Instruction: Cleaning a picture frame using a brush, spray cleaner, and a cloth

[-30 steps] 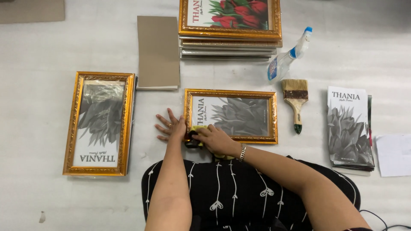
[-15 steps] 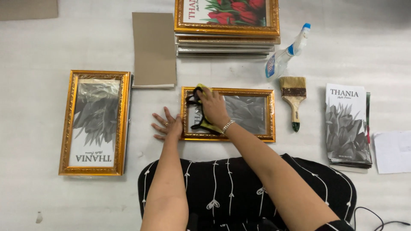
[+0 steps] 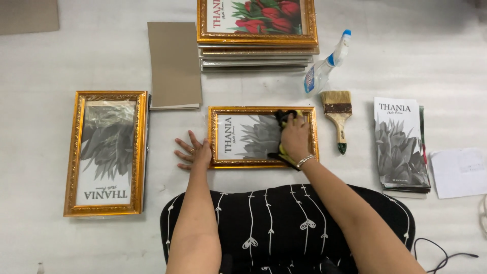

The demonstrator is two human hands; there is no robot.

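Observation:
A gold picture frame (image 3: 243, 163) with a grey leaf print lies flat in front of me. My right hand (image 3: 295, 138) presses a yellow and black cloth (image 3: 285, 117) on the right part of its glass. My left hand (image 3: 192, 152) rests flat on the table with fingers spread, touching the frame's left edge.
A second gold frame (image 3: 105, 152) lies at the left. Brown backing boards (image 3: 174, 63) sit behind. A stack of frames (image 3: 256, 30) topped by a red flower print stands at the back. A spray bottle (image 3: 324, 66), a paintbrush (image 3: 338, 117), grey leaf prints (image 3: 402, 144) and white paper (image 3: 459, 171) lie right.
My right hand has swept the cloth from the frame's lower left, across the left of the glass, over to the right side. The left hand stays by the left edge.

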